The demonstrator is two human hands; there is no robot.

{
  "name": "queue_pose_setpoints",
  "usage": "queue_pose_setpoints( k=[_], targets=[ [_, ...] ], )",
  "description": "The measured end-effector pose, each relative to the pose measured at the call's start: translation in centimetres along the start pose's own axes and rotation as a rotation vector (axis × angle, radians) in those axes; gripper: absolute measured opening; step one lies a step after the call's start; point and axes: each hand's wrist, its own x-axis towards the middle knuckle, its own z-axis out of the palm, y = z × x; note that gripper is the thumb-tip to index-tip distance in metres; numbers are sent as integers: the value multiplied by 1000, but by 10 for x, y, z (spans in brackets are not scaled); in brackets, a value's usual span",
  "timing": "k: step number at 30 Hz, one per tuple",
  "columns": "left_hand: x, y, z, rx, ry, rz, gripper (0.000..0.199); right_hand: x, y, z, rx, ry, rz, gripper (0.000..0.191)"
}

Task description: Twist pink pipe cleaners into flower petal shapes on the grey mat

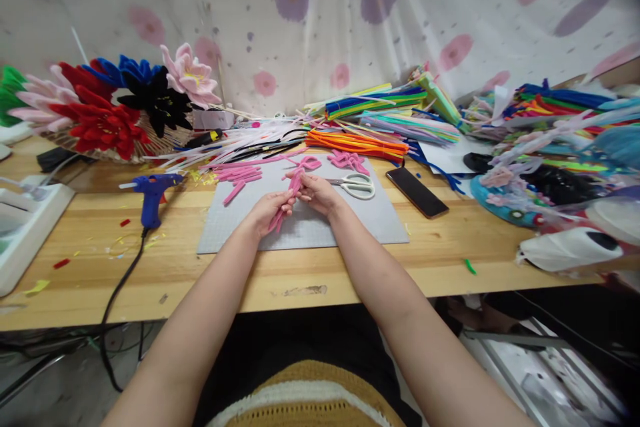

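Over a grey cutting mat [320, 230], my left hand [273, 211] and my right hand [319, 193] are closed on pink pipe cleaners [296, 181], close together. Part of the pink bundle rises above my fingers and loose ends hang below my left hand. Short pink pipe cleaner pieces [240, 175] lie at the mat's upper left. Two looped pink shapes sit farther back, one of them a folded pink piece [349, 161]. Scissors with white handles [359, 186] rest just right of my right hand. My fingers hide the middle of the bundle.
A blue glue gun [153, 197] with a black cord stands at left, below pipe cleaner flowers [110, 123]. A phone [417, 191] lies right of the mat. Orange pipe cleaners [357, 145] and other coloured bundles fill the back. A white roll [570, 249] lies at right.
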Motion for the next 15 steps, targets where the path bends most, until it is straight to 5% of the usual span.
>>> queue_pose_setpoints(
  k=[8,15],
  targets=[
    [3,-3,2,49,19,72,17,9,6,-2,-5,204,-69,32],
    [3,0,-3,8,70,40,14,5,0,-6,49,97,-88,33]
  ],
)
